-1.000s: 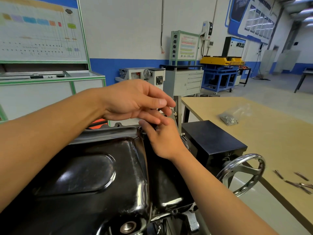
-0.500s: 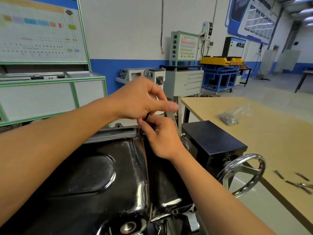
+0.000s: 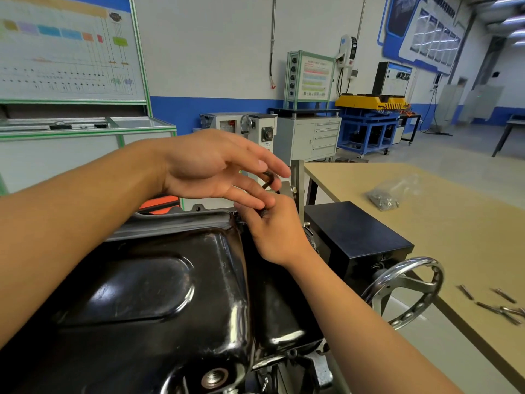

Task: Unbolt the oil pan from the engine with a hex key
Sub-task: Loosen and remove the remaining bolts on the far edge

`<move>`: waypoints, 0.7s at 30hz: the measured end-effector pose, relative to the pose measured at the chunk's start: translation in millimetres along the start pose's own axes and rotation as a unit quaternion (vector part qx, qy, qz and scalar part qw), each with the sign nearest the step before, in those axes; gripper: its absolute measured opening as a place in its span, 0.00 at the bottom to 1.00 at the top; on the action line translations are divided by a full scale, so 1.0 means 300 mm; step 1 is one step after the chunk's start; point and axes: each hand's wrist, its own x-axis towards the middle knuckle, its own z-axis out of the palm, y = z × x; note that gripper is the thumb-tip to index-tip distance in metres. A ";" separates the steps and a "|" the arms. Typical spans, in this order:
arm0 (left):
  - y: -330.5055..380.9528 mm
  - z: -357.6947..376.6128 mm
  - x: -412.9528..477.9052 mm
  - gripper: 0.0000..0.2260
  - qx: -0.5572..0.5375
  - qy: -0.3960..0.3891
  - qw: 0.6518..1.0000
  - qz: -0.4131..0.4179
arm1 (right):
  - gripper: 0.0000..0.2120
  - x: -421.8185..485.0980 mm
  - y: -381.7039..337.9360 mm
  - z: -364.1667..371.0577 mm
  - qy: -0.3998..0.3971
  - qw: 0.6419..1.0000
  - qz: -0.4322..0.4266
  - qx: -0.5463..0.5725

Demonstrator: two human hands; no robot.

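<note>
The glossy black oil pan fills the lower left, its threaded drain hole facing me. At the pan's far right corner a dark hex key stands up from the flange. My right hand grips the key's lower shaft, thumb and fingers curled round it. My left hand hovers over the key's bend with fingers stretched out, and the bend shows between them. The bolt under the key is hidden by my right hand.
A chrome handwheel and a black box sit right of the pan. The tan table beyond holds a plastic bag of bolts and several loose metal bits. Cabinets and training boards line the wall.
My left hand has gone from pinching the top of the key to spread, straight fingers over it. My right hand stays on the shaft at the pan's corner.
</note>
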 end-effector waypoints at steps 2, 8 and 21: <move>0.000 -0.008 0.000 0.15 -0.014 -0.009 1.000 -0.002 | 0.16 0.002 0.000 -0.004 0.001 1.000 -0.002 -0.017; 0.002 0.000 0.004 0.16 0.053 -0.044 0.998 -0.005 | 0.13 0.005 0.006 -0.007 -0.005 0.998 -0.027 -0.057; -0.025 0.026 0.031 0.12 0.235 0.080 0.967 0.053 | 0.12 0.004 -0.004 -0.003 -0.014 0.999 -0.035 0.001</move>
